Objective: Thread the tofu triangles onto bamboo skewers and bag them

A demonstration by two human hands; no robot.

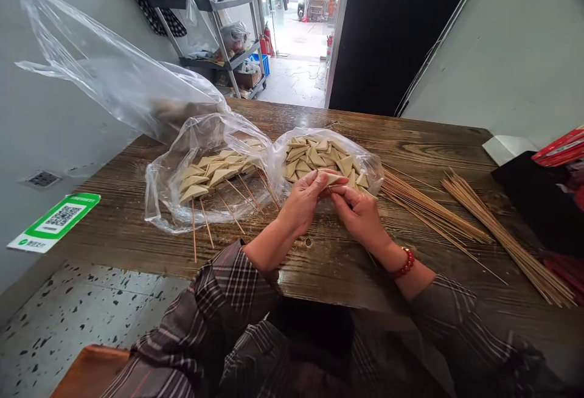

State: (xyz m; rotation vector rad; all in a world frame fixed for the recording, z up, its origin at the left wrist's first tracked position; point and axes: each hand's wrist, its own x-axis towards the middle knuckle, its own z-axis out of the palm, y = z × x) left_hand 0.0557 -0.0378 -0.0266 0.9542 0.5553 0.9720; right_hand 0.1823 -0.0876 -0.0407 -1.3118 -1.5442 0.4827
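Observation:
My left hand (306, 198) is closed on a pale tofu triangle (332, 178) in front of the right-hand bag. Pinched in my right hand (357, 208) is a thin bamboo skewer (370, 258), mostly hidden by the fingers and palm; its tip meets the triangle. Just behind both hands, an open plastic bag (375, 170) holds a heap of loose tofu triangles (319, 153). To the left, skewered tofu triangles (212, 171) lie in another clear bag (157, 194), their sticks pointing toward me.
Two bundles of bamboo skewers, a nearer bundle (429, 206) and a farther-right bundle (506, 237), lie on the wooden table (292, 264). A green QR code card (57, 221) is at the left edge. A dark box (533, 191) stands at the right; a cart (219, 5) is beyond the table.

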